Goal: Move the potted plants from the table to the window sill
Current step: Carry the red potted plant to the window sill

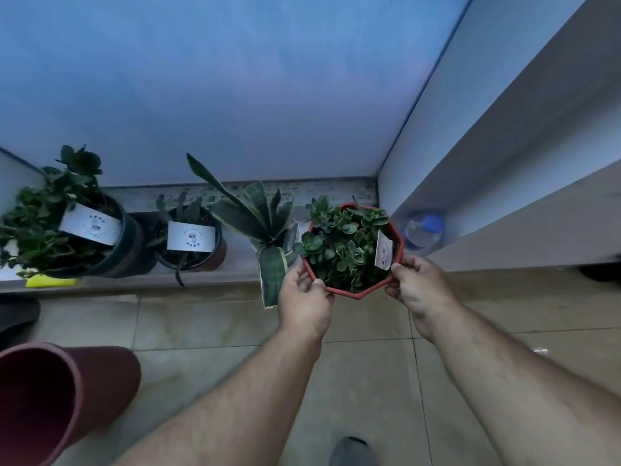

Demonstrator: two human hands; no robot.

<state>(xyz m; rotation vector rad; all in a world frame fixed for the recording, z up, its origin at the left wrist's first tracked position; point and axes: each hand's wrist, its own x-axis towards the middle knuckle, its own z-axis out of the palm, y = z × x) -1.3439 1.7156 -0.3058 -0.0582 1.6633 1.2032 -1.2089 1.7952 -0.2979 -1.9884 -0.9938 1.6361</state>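
Red pot (pixel 353 292): you hold the octagonal pot of small succulents at the right end of the window sill (pixel 235 264), over its front edge; whether its base already bears on the ledge is hidden by the pot itself.

Left hand (pixel 304 297): your grip is closed on the pot's near-left rim, thumb over the lip and fingers underneath, which keeps the soil level.

Right hand (pixel 420 287): closed on the near-right rim in the same way, so the weight is shared and the pot cannot tip either way.

White tag (pixel 384 250): it stands in the soil just inside the rim by your right thumb; holding at the rim keeps you clear of it.

Snake plant (pixel 258 213): just left of your pot, one long leaf drooping over the sill's edge beside your left hand. That is probably why you come in from the front rather than the side.

Other pots: a small dark pot (pixel 191 240) and a larger dark pot (pixel 97 240) already sit further left on the sill, each with a tag.

Water bottle (pixel 423 230): lies in the corner to the right, near the pot, leaving a narrow slot to set down in.

Progress: judging by the row, this looks like the fourth plant, with placing not yet finished.
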